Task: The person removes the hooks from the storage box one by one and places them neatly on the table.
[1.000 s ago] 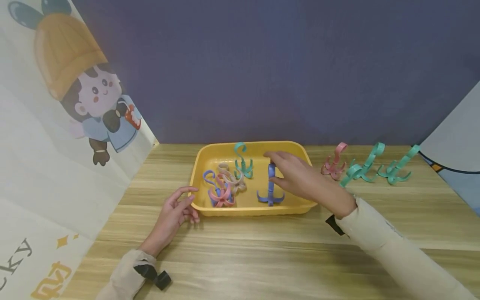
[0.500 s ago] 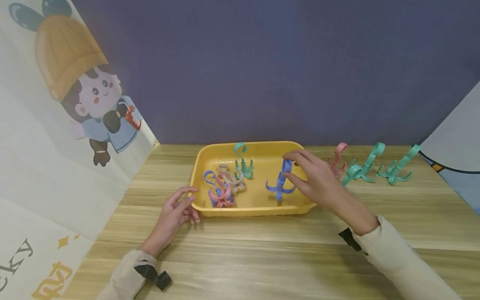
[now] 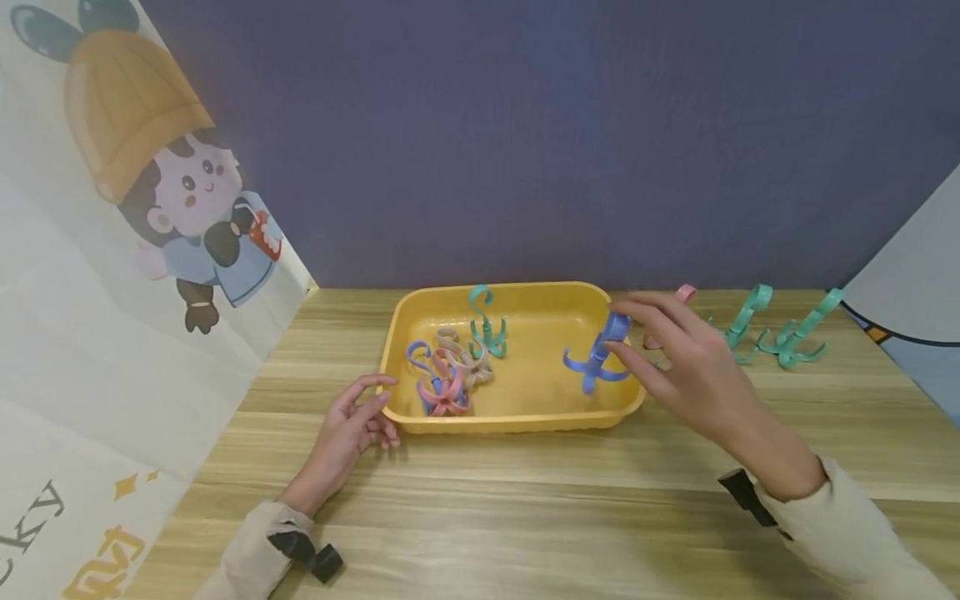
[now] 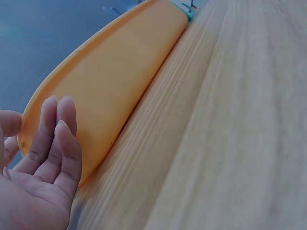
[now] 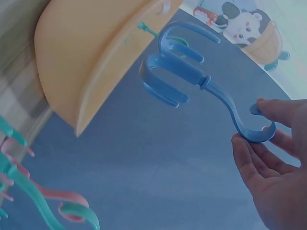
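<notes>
Pinching the blue four-prong hook (image 3: 594, 367) by its curl, the right hand (image 3: 693, 367) had shifted rightward; the left hand (image 3: 345, 435), fingers relaxed, still touched the yellow tray's (image 3: 517, 423) rim.

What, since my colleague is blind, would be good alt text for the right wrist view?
A right hand pinches a blue pronged hook by its curled end. A yellow tray shows upper left, a green hook and a pink hook lower left.

In the head view, the table (image 3: 487, 500) lay free to cross at lower centre; the yellow tray (image 3: 517, 423) barred the middle, and green hooks (image 3: 808, 325) stood in the way at right.
</notes>
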Tool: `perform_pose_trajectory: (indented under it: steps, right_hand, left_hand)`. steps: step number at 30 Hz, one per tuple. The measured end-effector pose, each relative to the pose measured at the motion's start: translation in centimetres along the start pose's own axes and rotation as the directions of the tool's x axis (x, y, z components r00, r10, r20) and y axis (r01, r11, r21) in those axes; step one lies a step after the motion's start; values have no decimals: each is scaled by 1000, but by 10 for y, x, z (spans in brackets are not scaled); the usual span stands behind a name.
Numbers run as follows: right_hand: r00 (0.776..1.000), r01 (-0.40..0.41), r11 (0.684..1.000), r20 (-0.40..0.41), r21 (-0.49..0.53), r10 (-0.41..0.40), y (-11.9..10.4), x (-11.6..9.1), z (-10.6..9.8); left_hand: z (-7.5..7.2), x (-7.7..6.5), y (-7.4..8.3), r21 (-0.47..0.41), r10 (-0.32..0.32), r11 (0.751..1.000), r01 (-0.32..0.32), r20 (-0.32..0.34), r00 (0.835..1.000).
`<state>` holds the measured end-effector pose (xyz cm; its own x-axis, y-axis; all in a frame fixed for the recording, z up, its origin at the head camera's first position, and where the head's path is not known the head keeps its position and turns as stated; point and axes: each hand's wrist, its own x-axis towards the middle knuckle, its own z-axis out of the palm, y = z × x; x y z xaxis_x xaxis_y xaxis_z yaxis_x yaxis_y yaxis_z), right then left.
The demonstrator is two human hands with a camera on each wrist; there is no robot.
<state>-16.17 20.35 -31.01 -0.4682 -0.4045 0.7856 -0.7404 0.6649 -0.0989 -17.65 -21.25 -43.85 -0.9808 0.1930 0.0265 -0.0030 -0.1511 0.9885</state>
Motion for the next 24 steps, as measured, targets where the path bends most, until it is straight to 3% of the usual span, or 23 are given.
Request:
perform_pose_trajectory:
  steps: [15, 19, 24]
  right_hand:
    - [988, -24, 998, -151, -58, 15, -1, 2, -45]
    - [982, -76, 990, -183, -121, 52, 4, 2, -60]
    - [958, -171, 967, -262, -191, 118, 14, -2, -77]
  left_hand:
    - [-1, 0, -1, 1, 14, 1000, -14, 16, 1000]
    - [-2, 0, -2, 4, 18, 1000, -18, 22, 1000]
    - [-2, 0, -1, 10, 14, 1000, -14, 17, 1000]
